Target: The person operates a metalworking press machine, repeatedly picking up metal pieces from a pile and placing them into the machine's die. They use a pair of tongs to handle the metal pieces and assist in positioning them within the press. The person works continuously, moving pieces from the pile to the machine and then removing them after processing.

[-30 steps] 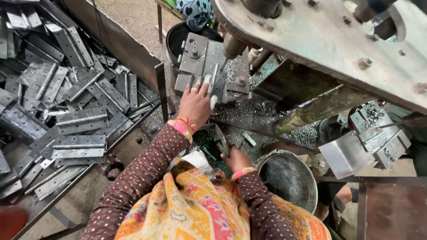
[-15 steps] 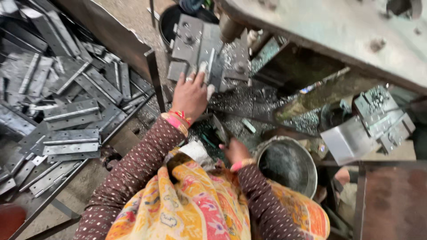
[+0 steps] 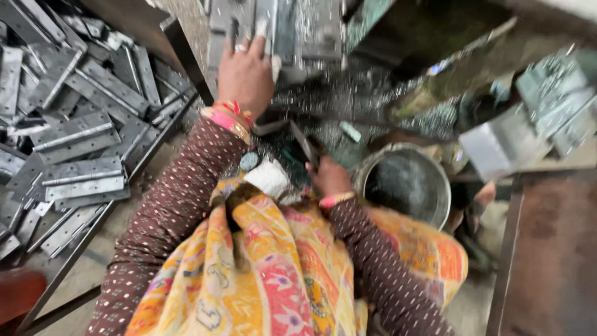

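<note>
Reached further up since the earlier frame, the left hand [image 3: 245, 73] is now laid with fingers spread and open on the metal plates [image 3: 283, 28] at the top centre. A dark flat strip [image 3: 305, 144] is gripped by the closed right hand [image 3: 328, 176] at the centre. A round metal pan [image 3: 407, 183] is seen just right of it. Hinges [image 3: 81, 155] are piled at the left.

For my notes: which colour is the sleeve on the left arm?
Brown with small pale dots, on the left sleeve, head view.
</note>
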